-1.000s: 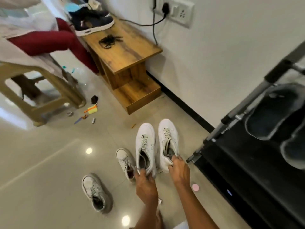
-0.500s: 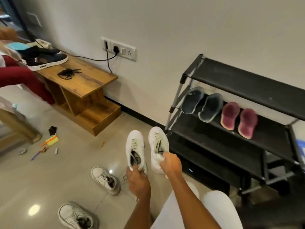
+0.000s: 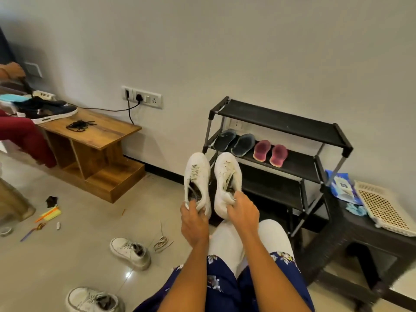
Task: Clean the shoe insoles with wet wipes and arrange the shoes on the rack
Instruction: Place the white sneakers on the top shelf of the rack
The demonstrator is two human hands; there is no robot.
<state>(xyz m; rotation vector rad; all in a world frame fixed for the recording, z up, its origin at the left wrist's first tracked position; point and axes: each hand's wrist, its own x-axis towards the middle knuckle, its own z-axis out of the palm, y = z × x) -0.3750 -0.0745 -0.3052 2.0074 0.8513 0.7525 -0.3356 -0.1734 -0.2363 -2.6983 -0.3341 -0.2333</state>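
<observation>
I hold a pair of white sneakers up in front of the black shoe rack (image 3: 283,122). My left hand (image 3: 194,224) grips the heel of the left white sneaker (image 3: 198,174). My right hand (image 3: 243,213) grips the heel of the right white sneaker (image 3: 227,176). Both toes point toward the rack. On the rack's middle shelf lie two dark grey insoles (image 3: 243,145) and two maroon insoles (image 3: 270,152). Two more white sneakers, one nearer the rack (image 3: 130,252) and one at the bottom edge (image 3: 92,300), sit on the floor at lower left. A blue pack of wet wipes (image 3: 342,184) lies on the dark side table.
A white plastic basket (image 3: 382,208) rests on the dark wicker side table (image 3: 351,235) at right. A loose lace (image 3: 161,240) lies on the floor. At left stands a wooden bench (image 3: 94,136) with a dark shoe (image 3: 48,111) and black laces (image 3: 80,125). Small items litter the floor at left.
The view has swung right and up, bringing the whole rack and the side table into sight. Both hands have lifted the white sneaker pair off the floor, toward the rack.
</observation>
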